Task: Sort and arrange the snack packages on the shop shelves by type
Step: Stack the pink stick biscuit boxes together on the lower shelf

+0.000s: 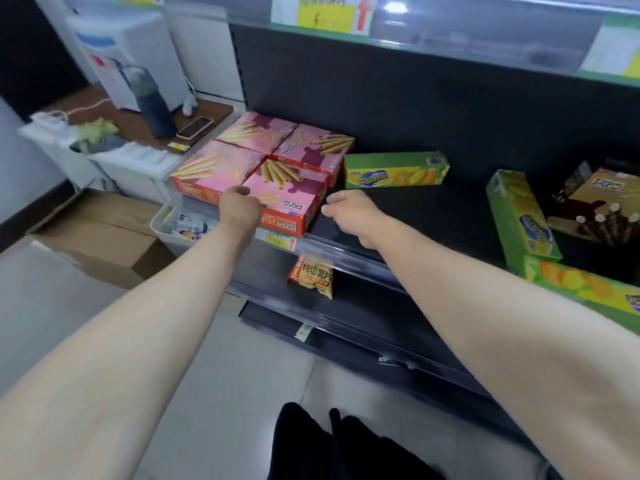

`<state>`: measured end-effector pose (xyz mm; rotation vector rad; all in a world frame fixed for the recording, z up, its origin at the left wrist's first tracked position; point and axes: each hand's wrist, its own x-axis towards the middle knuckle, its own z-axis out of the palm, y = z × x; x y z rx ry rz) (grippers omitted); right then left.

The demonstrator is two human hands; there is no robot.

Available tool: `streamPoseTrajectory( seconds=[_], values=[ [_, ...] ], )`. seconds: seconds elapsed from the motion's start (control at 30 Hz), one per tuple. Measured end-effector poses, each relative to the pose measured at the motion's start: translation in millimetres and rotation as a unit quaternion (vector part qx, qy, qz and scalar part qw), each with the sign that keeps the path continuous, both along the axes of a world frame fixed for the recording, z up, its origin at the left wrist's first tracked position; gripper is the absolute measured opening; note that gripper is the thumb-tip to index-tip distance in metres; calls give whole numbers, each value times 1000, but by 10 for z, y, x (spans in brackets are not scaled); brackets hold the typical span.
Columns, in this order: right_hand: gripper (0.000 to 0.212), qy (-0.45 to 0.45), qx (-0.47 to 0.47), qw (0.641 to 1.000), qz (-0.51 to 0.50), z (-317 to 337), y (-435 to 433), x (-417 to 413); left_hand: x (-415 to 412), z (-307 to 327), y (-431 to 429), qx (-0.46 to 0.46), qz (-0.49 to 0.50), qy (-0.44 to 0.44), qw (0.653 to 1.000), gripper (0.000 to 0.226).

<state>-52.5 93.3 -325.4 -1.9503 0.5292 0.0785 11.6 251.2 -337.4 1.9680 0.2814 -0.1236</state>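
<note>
- Nearest, on the lower shelf, an orange-and-yellow crinkled potato-chip bag (311, 277) lies alone, just under the clear plastic price rail (346, 253) of the shelf above. It is apart from every other snack type.
- The left hand (239, 210) sits at the near-left corner of the front pink cardboard wafer-roll box (294, 199). Its fingers are curled in. I cannot tell whether they clamp the box or only lean on it.
- The right hand (351, 211) hovers just beside the same box's right end. Its fingers are loosely curled and hold nothing, with a sliver of dark shelf between them and the cardboard.
- That box rests at the very front edge of the shelf, above the rail. A pull with only the left hand engaged would likely swing it askew or tip it over the rail.
- Behind it, three more pink wafer-roll boxes (221, 164) lie flat, packed close together. A hard shove backwards would likely push them out of line.
- Right of those, a long green cardboard biscuit box (394, 170) lies on its side.
- Further right sit more green biscuit boxes (519, 216) and a brown chocolate-roll box (602, 199), well apart from the hands and lying at mixed angles.
</note>
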Motion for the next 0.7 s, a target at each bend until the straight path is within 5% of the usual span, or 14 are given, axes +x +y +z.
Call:
streamPoseTrajectory(
  seconds=[0.43, 0.7],
  values=[
    [13, 138, 113, 984, -27, -146, 286, 344, 351, -179, 106, -24, 40, 77, 996, 41],
    [43, 66, 168, 982, -48, 111, 140, 285, 232, 177, -68, -115, 89, -9, 989, 39]
  ],
)
